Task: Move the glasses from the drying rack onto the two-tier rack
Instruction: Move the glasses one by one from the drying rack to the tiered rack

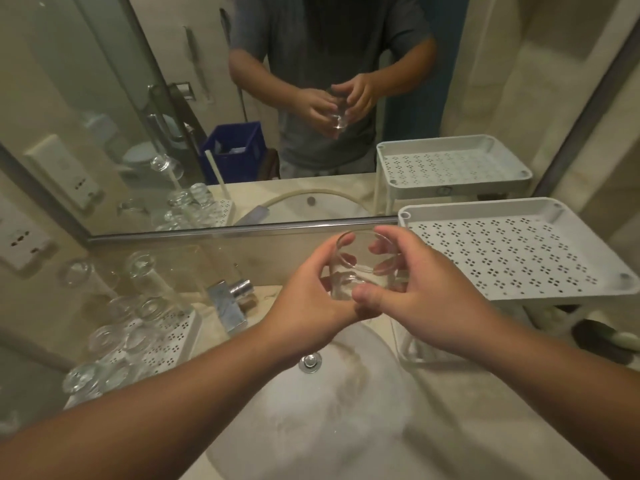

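Both my hands wrapped round one clear glass (360, 268) over the sink (311, 427).

My left hand (311, 303) curls about its near side and my right hand (419, 289) clasps it from the other, mouth tipped toward the mirror (173, 98). Just right of my grip stands the two-tier rack (512, 258); well left, the drying rack (166, 341) holds more glasses (138, 320), beyond the tap (230, 299).

top tier of two-tier rack (512, 258): bare, open above | faucet (230, 301): left, near drying rack (166, 341)
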Available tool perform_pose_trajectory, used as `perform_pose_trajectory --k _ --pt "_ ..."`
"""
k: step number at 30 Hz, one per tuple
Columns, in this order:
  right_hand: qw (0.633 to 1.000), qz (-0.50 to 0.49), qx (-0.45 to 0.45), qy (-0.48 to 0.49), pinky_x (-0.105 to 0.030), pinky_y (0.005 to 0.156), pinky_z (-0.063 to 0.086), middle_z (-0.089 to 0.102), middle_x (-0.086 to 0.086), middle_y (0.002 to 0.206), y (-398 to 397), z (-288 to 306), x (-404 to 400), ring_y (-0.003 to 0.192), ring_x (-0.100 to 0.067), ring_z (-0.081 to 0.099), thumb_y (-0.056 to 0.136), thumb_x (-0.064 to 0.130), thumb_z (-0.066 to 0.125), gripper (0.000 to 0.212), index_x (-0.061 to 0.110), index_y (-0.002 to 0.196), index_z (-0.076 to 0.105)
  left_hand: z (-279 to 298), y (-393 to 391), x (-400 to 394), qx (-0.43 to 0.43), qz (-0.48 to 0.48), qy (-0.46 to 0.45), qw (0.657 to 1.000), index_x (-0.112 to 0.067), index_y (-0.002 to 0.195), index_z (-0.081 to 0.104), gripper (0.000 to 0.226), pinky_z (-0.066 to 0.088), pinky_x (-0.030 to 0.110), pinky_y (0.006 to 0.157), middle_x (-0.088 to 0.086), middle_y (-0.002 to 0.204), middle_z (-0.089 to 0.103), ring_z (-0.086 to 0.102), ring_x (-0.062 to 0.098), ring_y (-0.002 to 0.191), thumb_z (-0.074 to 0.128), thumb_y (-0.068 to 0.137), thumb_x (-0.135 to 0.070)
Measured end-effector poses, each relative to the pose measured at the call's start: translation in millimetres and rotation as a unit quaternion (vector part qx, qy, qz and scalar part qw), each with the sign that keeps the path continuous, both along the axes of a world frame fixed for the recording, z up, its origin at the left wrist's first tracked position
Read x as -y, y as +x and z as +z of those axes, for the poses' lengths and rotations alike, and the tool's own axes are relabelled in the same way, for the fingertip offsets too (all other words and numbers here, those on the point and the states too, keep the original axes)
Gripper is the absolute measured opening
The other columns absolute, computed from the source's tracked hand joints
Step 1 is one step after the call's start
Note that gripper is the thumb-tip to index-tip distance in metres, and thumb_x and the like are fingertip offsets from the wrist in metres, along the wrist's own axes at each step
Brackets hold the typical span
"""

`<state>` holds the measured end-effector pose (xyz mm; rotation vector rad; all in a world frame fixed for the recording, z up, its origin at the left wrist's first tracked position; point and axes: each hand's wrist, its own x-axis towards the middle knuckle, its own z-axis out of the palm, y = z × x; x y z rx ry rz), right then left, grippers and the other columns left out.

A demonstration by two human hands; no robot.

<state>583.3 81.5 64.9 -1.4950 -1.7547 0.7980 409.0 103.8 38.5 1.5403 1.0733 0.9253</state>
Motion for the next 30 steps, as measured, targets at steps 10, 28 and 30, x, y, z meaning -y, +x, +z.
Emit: perform_pose_trajectory --k 10,28,30 --pt "0.997 -0.072 0.0 0.032 -0.024 0.079 0.052 0.064 0.018 0.109 58.9 0.6 -40.8 0.093 -0.002 0.062 0.056 0.052 0.085 0.081 0.035 0.129 0.054 1.0 69.3 -42.2 -0.011 -0.024 0.019 0.999 -0.063 0.124 0.049 0.088 0.054 0.014 0.068 -0.039 0.101 0.064 0.064 -0.011 0.095 0.091 0.062 -0.017" --pt "0.984 -0.173 -0.02 0.045 -0.022 0.067 0.049 0.057 0.02 0.104 117.1 -51.1 -118.8 0.089 -0.001 0.057 0.065 0.043 0.087 0.073 0.035 0.129 0.055 -43.0 142.1 -112.8 -0.151 0.092 0.097 0.979 -0.029 0.134 0.053 0.07 0.038 0.011 0.087 -0.01 0.129 0.058 0.051 0.0 0.113 0.084 0.072 -0.043" --pt "0.983 -0.179 -0.018 0.042 -0.021 0.067 0.049 0.056 0.02 0.101 119.3 -54.8 -125.5 0.088 -0.002 0.057 0.065 0.043 0.088 0.074 0.035 0.13 0.054 -46.2 144.2 -120.6 -0.173 0.099 0.11 0.974 -0.03 0.134 0.054 0.069 0.028 0.003 0.08 -0.008 0.134 0.054 0.043 -0.003 0.11 0.083 0.073 -0.044"
